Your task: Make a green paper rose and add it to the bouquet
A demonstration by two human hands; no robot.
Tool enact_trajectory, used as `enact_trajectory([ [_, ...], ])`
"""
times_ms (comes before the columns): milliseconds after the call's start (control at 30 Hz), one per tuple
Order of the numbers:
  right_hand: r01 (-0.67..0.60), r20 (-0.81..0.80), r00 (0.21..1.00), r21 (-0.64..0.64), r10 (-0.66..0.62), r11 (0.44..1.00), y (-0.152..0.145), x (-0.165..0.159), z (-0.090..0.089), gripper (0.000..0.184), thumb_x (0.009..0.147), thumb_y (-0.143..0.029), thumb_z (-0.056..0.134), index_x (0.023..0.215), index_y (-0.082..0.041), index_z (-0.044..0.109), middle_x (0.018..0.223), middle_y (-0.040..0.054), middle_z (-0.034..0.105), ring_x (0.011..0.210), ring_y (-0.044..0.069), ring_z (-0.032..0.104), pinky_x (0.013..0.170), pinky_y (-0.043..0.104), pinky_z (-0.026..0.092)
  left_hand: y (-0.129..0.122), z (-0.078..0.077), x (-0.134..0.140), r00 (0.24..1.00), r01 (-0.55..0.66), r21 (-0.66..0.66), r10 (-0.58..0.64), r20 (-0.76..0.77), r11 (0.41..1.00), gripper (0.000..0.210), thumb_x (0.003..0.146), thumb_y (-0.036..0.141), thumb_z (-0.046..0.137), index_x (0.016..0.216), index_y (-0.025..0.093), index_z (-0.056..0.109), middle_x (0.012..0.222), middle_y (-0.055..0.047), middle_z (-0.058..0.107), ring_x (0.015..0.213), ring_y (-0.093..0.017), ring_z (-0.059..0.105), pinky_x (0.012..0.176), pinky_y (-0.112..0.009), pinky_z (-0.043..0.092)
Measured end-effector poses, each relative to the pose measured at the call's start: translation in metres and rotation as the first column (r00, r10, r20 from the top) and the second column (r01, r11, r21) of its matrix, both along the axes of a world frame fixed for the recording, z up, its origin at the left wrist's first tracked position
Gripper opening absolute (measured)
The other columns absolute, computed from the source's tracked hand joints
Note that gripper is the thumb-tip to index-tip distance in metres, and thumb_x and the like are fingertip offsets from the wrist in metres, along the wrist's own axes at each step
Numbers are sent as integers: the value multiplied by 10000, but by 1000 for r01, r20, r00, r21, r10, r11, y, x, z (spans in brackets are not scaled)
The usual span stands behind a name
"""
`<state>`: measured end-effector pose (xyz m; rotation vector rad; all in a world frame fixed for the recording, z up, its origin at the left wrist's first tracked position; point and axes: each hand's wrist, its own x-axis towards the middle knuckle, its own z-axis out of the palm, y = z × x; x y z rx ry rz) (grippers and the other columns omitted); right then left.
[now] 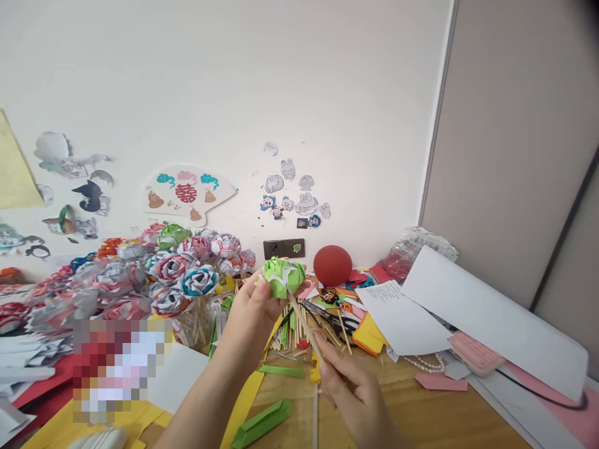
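A green and white paper flower (282, 279) is raised above the table on a thin wooden stick (305, 325). My left hand (255, 308) is closed around the flower's left side and underside, the thumb at its edge and some fingers hidden behind it. Lower down, my right hand (349, 390) pinches the stick between thumb and fingers. Folded green paper strips (262, 424) lie on the wooden table below my hands. Behind the stick are many loose wooden sticks (292, 324) and dark-handled scissors (334, 324).
Many paper flowers (173, 268) crowd the left, some in a clear container (194, 321). A red balloon (332, 265) rests near the wall. White sheets (405, 318), a pink keyboard (476, 353) and yellow papers (369, 335) lie to the right.
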<state>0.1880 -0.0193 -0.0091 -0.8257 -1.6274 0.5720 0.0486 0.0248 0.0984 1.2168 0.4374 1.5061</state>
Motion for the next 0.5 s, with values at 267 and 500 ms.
enact_trajectory([
  [267,-2,-47,999,38,4,999,2,1,3,399,912,-345,396,1255,-203,542,524,-42,365,458,101,356,448,214,341,4,-1,3,1000,-12,-27,11,-21,1000,413,753,568,545,795,162,610,706,-37,631,626,-163,575,593,-280,483],
  [500,39,-121,992,27,-35,999,6,2,3,398,907,-364,411,1238,-202,560,511,-44,358,441,96,341,423,206,339,16,-4,-16,974,-143,-45,132,-186,989,257,718,339,684,603,168,530,516,70,420,496,-68,363,495,-187,331],
])
